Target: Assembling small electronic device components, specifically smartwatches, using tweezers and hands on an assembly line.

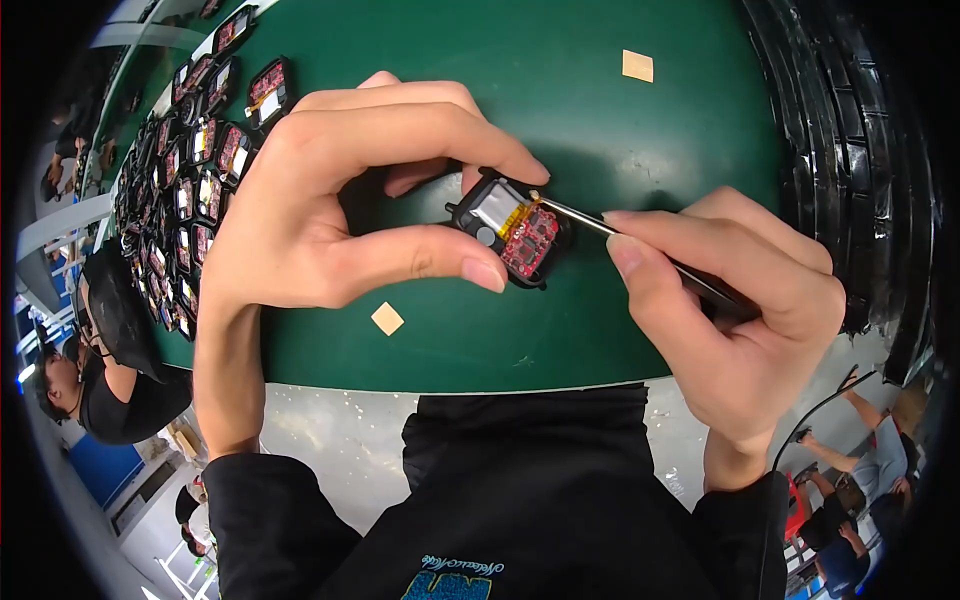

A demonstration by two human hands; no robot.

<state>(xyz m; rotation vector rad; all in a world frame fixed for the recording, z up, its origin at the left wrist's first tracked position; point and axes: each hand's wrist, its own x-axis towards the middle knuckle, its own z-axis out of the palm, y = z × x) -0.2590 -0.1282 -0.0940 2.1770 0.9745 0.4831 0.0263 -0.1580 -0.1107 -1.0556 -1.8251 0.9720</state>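
Note:
My left hand [340, 190] grips a small black device housing [463, 217] between thumb and fingers, just above the green table. Its inside faces up: a silver battery pouch [496, 207], a strip of yellow tape and a red circuit board [530, 243] show. My right hand [740, 290] is closed round slim tweezers [585, 219] with a dark body and a bright metal tip. That tip touches or hovers at the housing's upper right edge, near a small pale part; contact cannot be made out.
Many similar opened housings [207, 195] crowd the green table's [480, 50] left side. Two tan paper squares [637, 66] lie on it. Stacked black trays [860, 180] line the right side. Other people [130, 390] sit beyond, left and right.

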